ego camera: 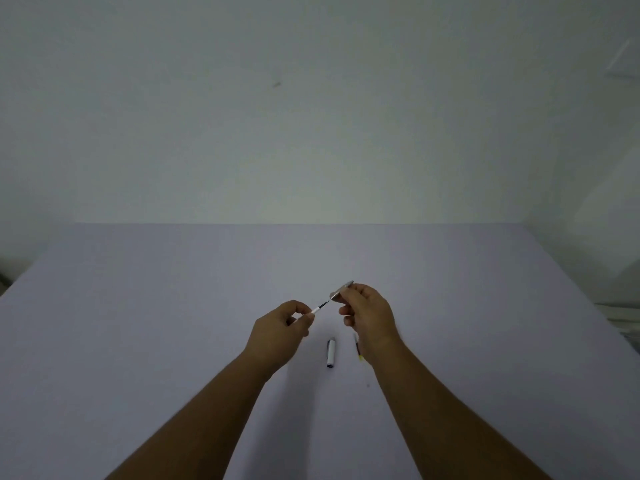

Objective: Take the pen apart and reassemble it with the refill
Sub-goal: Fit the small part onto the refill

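Refill [320,307] half inside raised barrel [341,290]; white cap [331,353] lying flat

A pale lavender tabletop [138,306] fills the lower half under dim light, its far edge meeting a plain off-white wall [311,116] bearing one small dark mark [276,84].

Two hands raised above the middle of the tabletop [138,306], left hand [282,332] and right hand [369,315] side by side. Between them, refill [320,306] meeting pen barrel [341,289]. On the tabletop nearer the front edge, pen cap [331,352] left of a second refill [357,349].
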